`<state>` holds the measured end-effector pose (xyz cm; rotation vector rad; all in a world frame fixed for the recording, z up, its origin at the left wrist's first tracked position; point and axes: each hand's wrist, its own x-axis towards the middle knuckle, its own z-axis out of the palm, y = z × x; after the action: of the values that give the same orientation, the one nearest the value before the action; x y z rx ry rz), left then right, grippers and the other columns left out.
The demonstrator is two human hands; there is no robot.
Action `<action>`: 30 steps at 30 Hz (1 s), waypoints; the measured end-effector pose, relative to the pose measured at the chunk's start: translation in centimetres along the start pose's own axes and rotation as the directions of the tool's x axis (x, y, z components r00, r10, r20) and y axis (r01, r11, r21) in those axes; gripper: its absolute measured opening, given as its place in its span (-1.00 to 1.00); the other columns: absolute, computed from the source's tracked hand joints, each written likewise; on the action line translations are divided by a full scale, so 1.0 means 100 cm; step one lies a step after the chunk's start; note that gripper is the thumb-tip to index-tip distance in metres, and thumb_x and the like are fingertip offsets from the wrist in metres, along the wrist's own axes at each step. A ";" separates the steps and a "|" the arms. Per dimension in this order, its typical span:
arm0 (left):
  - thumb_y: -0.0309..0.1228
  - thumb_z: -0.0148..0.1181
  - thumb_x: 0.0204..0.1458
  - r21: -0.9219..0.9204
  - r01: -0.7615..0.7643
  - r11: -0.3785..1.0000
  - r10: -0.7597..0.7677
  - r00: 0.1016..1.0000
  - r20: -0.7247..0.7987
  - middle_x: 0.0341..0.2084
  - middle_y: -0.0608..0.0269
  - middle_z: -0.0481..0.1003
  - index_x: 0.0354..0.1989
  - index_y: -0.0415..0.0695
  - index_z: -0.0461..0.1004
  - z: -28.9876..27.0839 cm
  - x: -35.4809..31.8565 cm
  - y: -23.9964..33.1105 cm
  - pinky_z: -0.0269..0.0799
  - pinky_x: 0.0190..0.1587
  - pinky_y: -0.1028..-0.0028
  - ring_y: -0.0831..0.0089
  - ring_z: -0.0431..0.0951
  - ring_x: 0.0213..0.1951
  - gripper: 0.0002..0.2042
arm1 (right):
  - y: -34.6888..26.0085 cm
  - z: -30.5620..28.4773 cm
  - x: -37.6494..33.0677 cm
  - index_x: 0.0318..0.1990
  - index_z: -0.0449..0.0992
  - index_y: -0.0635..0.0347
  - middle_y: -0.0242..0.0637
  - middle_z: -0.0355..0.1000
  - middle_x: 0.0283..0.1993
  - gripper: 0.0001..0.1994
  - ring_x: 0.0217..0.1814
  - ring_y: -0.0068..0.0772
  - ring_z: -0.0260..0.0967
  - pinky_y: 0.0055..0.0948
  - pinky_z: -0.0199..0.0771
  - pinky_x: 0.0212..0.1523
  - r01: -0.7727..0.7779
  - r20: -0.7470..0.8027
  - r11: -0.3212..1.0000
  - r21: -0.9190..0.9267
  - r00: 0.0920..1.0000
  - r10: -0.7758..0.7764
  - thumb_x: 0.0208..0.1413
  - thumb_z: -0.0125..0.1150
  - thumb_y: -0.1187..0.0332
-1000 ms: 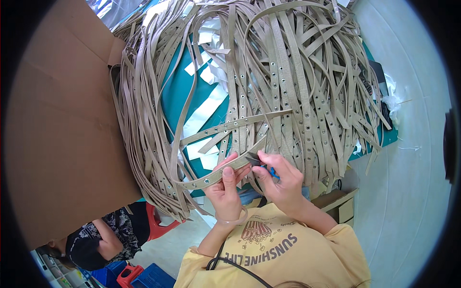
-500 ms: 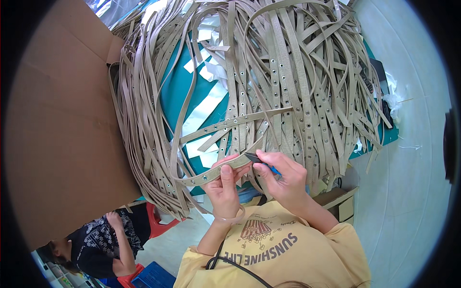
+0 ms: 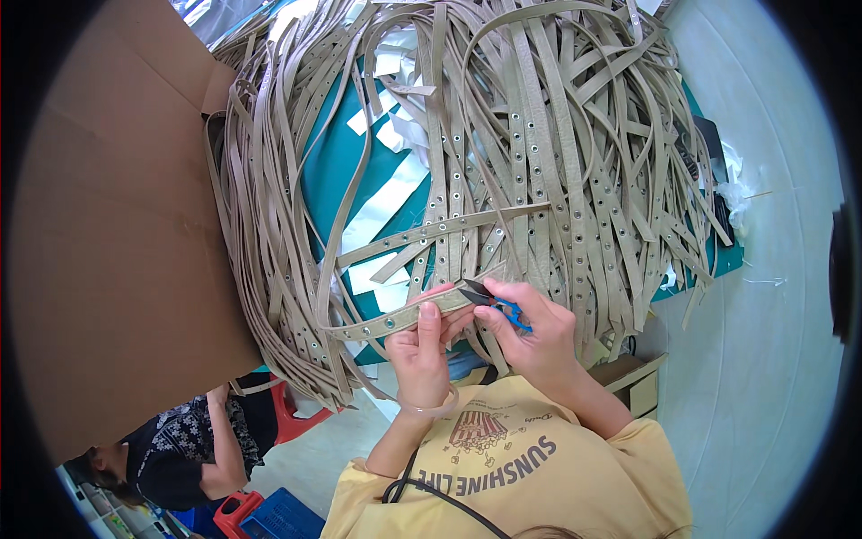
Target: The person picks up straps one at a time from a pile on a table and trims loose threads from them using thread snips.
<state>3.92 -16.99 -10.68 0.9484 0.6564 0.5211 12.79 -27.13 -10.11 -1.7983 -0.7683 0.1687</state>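
A beige strap [image 3: 395, 322] with metal eyelets is stretched out in front of me. My left hand [image 3: 422, 355] pinches it between thumb and fingers, the thumb lying on its top face. In my right hand [image 3: 539, 337] is a pair of thread snips [image 3: 508, 312] with dark blades and blue handles. The blades stand apart, their tips at the strap's edge just beyond my left fingers. Part of the handles is hidden inside my right hand.
A heap of similar beige straps [image 3: 566, 153] covers much of the green table [image 3: 328, 171], with white paper strips [image 3: 386, 207] among them. A large cardboard box [image 3: 126, 234] stands at the left. Another person [image 3: 193, 449] sits at the lower left, near a blue crate [image 3: 283, 518].
The snips' blades and handles have spread apart; they looked closed before. Both hands stay at nearly the same place on the strap. The other person's arm has shifted slightly.
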 end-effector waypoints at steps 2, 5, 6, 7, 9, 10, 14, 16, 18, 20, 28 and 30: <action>-0.35 -0.12 0.19 0.015 -0.007 1.000 0.007 1.000 0.002 -0.23 0.01 0.47 -0.06 -0.41 0.32 -0.001 0.000 -0.001 0.51 -0.14 0.47 0.36 0.54 -0.23 -0.68 | 0.004 -0.001 -0.001 -0.20 0.46 0.27 -0.20 0.48 -0.37 -0.76 -0.43 -0.51 0.43 -0.57 0.41 -0.43 0.023 0.013 1.000 -0.010 1.000 -0.023 -0.06 0.28 0.48; -0.36 -0.11 0.19 0.040 -0.008 0.999 0.008 1.000 0.004 -0.24 0.01 0.47 -0.07 -0.41 0.33 -0.002 0.000 -0.001 0.51 -0.14 0.47 0.37 0.54 -0.24 -0.68 | 0.007 0.000 0.000 -0.22 0.46 0.28 -0.20 0.48 -0.37 -0.79 -0.44 -0.50 0.43 -0.58 0.40 -0.44 0.048 0.013 0.999 -0.002 0.999 -0.048 -0.05 0.27 0.48; -0.36 -0.11 0.19 0.050 -0.002 0.999 0.002 1.000 0.003 -0.24 0.01 0.47 -0.07 -0.41 0.33 -0.002 0.000 -0.001 0.51 -0.14 0.47 0.37 0.54 -0.24 -0.68 | 0.008 0.000 0.001 -0.23 0.46 0.28 -0.20 0.48 -0.37 -0.80 -0.44 -0.50 0.43 -0.58 0.40 -0.44 0.050 -0.001 0.999 0.016 0.999 -0.050 -0.05 0.27 0.49; -0.36 -0.11 0.19 0.050 -0.001 0.999 0.000 1.000 0.002 -0.24 0.01 0.47 -0.07 -0.41 0.33 -0.002 0.000 -0.001 0.51 -0.14 0.47 0.37 0.54 -0.24 -0.68 | 0.008 0.000 0.001 -0.23 0.46 0.28 -0.20 0.48 -0.37 -0.80 -0.44 -0.50 0.43 -0.58 0.40 -0.44 0.048 0.000 0.999 0.017 0.999 -0.048 -0.05 0.27 0.49; -0.36 -0.11 0.19 0.059 0.002 0.998 -0.001 1.000 -0.016 -0.25 0.02 0.48 -0.05 -0.41 0.32 -0.001 0.001 0.000 0.50 -0.14 0.48 0.37 0.54 -0.24 -0.67 | 0.009 0.000 0.002 -0.23 0.46 0.28 -0.18 0.48 -0.37 -0.80 -0.43 -0.49 0.43 -0.59 0.39 -0.44 0.035 0.016 0.999 0.001 0.999 -0.035 -0.04 0.26 0.49; -0.36 -0.11 0.19 0.061 0.003 0.998 -0.002 1.000 -0.021 -0.25 0.02 0.48 -0.05 -0.41 0.32 0.001 0.002 0.001 0.50 -0.14 0.48 0.37 0.54 -0.24 -0.67 | 0.010 0.000 0.002 -0.23 0.46 0.28 -0.18 0.48 -0.37 -0.80 -0.43 -0.49 0.43 -0.59 0.39 -0.44 0.033 0.020 0.999 0.003 0.999 -0.034 -0.04 0.26 0.49; -0.38 -0.12 0.20 0.048 0.032 0.998 -0.031 0.999 -0.014 -0.25 0.03 0.48 -0.02 -0.42 0.31 0.000 0.003 0.002 0.48 -0.14 0.52 0.41 0.54 -0.25 -0.67 | 0.009 0.001 0.000 -0.20 0.44 0.27 -0.17 0.45 -0.37 -0.75 -0.43 -0.34 0.44 -0.51 0.40 -0.44 0.071 0.013 0.996 -0.057 0.997 -0.071 -0.08 0.28 0.49; -0.39 -0.12 0.20 0.071 0.038 0.997 -0.038 0.999 -0.006 -0.25 0.04 0.48 -0.02 -0.42 0.31 -0.003 0.003 0.000 0.48 -0.15 0.53 0.42 0.54 -0.25 -0.68 | 0.006 0.002 0.001 -0.19 0.42 0.25 -0.17 0.42 -0.38 -0.72 -0.43 -0.22 0.42 -0.43 0.41 -0.45 0.188 0.062 0.975 -0.116 0.981 -0.182 -0.11 0.29 0.50; -0.40 -0.14 0.20 0.202 0.040 0.979 -0.040 0.999 -0.002 -0.24 0.05 0.48 -0.03 -0.43 0.32 -0.004 0.001 -0.001 0.48 -0.15 0.52 0.42 0.54 -0.26 -0.68 | 0.004 0.003 0.003 -0.19 0.42 0.26 -0.16 0.42 -0.38 -0.72 -0.44 -0.22 0.42 -0.44 0.41 -0.45 0.174 0.070 0.979 -0.105 0.983 -0.167 -0.12 0.28 0.51; -0.37 -0.13 0.20 0.219 0.022 0.975 -0.022 1.000 -0.001 -0.27 0.07 0.49 -0.04 -0.41 0.34 -0.005 0.001 -0.001 0.49 -0.17 0.52 0.44 0.54 -0.26 -0.67 | 0.005 0.004 0.003 -0.20 0.42 0.27 -0.14 0.41 -0.39 -0.72 -0.44 -0.22 0.41 -0.44 0.40 -0.45 0.158 0.076 0.983 -0.097 0.986 -0.151 -0.12 0.28 0.52; -0.35 -0.17 0.21 0.070 0.128 0.989 -0.128 0.992 -0.001 -0.28 -0.01 0.50 -0.03 -0.42 0.32 -0.002 0.012 0.005 0.50 -0.16 0.51 0.36 0.55 -0.21 -0.66 | 0.017 -0.003 0.012 -0.11 0.34 0.29 -0.40 0.34 -0.32 -0.78 -0.38 -0.74 0.24 -0.72 0.24 -0.39 -0.303 0.070 0.860 0.412 0.951 0.301 0.12 0.11 0.42; -0.32 -0.20 0.22 -0.037 0.256 0.966 -0.254 0.965 0.062 -0.23 -0.06 0.49 -0.02 -0.42 0.30 -0.009 0.018 0.005 0.51 -0.16 0.51 0.32 0.56 -0.21 -0.64 | 0.021 -0.011 0.019 0.02 0.22 0.27 -0.45 0.28 -0.43 -0.64 -0.55 -0.77 0.06 -0.76 0.07 -0.51 -0.356 0.062 0.712 0.605 0.913 0.404 0.15 0.07 0.28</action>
<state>4.46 -15.02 -11.12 0.8189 0.7008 0.2779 15.71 -27.26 -11.09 -1.3009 -0.2191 0.5578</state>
